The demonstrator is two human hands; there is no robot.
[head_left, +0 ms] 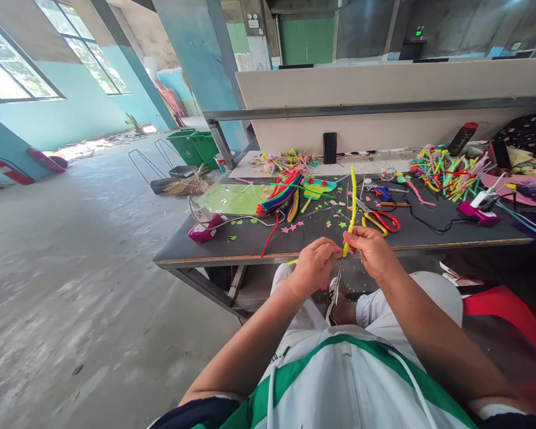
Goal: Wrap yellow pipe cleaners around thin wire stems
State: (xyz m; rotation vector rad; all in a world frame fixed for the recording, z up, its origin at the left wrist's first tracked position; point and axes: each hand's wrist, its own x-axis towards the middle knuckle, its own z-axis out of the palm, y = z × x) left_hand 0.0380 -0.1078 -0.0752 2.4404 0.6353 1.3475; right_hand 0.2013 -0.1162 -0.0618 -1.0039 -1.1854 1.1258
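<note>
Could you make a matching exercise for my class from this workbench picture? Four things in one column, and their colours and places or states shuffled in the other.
Column one
1. Fuzzy stem in hand
2. Phone
3. Paper stars
4. Bins

Column two
A. Pink, lying on the dark tabletop
B. Green, standing on the floor
C. Yellow, pinched in the right hand
D. Black, standing upright towards the back of the table

Right pairs: 1-C, 2-D, 3-A, 4-B
</note>
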